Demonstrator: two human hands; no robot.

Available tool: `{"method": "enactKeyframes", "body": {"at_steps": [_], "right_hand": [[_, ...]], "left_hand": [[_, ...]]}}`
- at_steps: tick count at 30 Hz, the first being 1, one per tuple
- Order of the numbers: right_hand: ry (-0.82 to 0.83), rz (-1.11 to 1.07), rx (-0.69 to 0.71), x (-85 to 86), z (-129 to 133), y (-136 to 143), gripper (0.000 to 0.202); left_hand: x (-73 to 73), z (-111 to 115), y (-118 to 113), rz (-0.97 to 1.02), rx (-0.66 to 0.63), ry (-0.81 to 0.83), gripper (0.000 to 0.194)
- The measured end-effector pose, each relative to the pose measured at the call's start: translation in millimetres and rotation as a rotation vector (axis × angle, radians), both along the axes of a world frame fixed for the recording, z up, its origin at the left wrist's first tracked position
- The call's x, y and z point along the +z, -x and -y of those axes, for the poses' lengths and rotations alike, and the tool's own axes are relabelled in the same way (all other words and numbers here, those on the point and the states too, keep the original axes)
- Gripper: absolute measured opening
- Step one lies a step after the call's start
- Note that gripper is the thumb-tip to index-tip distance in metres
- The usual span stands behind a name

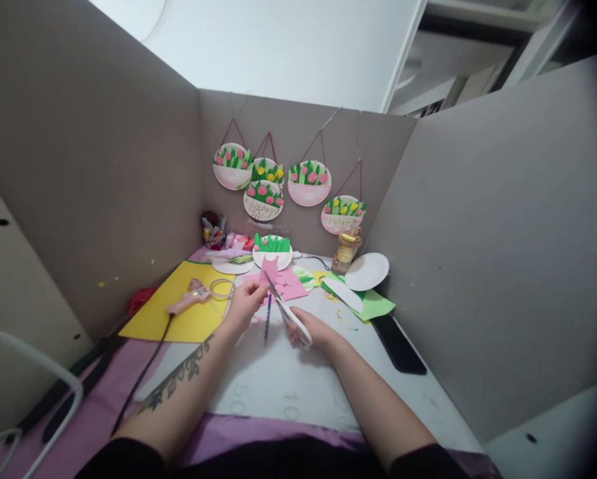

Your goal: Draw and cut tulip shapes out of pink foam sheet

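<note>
My left hand [247,301] is closed in a pinch on a piece of pink paper [270,265] that stands up above the fingertips. In my right hand [311,328] is a pair of white-handled scissors [292,317], its blades pointing up and left against the pink paper. A larger pink sheet [294,286] with cut-outs lies just behind the hands. Below the blades, a dark patterned pencil [267,320] rests on the white table covering. Behind the paper leans a paper plate with green paper leaves [272,247].
Yellow sheets [171,309] bear a pink glue gun [191,299] and a roll of tape [222,288] on the left. A phone [398,344], green paper [379,306], a white plate [367,271] and a cup [346,254] stand or lie right. Decorated plates [309,193] hang from the grey partition [283,126].
</note>
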State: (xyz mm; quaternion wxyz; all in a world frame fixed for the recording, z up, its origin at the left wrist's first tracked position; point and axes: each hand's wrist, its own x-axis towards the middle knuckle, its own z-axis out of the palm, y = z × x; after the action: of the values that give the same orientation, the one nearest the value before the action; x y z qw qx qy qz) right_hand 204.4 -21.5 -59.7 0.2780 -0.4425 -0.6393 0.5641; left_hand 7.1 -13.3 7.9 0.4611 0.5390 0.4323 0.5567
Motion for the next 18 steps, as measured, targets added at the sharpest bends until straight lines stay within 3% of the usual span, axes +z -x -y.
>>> {"method": "enactKeyframes", "body": {"at_steps": [18], "right_hand": [[-0.026, -0.034, 0.033, 7.7, 6.7, 0.3, 0.026]], "left_hand": [[1.4, 0.5, 0.1, 0.008, 0.001, -0.001, 0.031]]}}
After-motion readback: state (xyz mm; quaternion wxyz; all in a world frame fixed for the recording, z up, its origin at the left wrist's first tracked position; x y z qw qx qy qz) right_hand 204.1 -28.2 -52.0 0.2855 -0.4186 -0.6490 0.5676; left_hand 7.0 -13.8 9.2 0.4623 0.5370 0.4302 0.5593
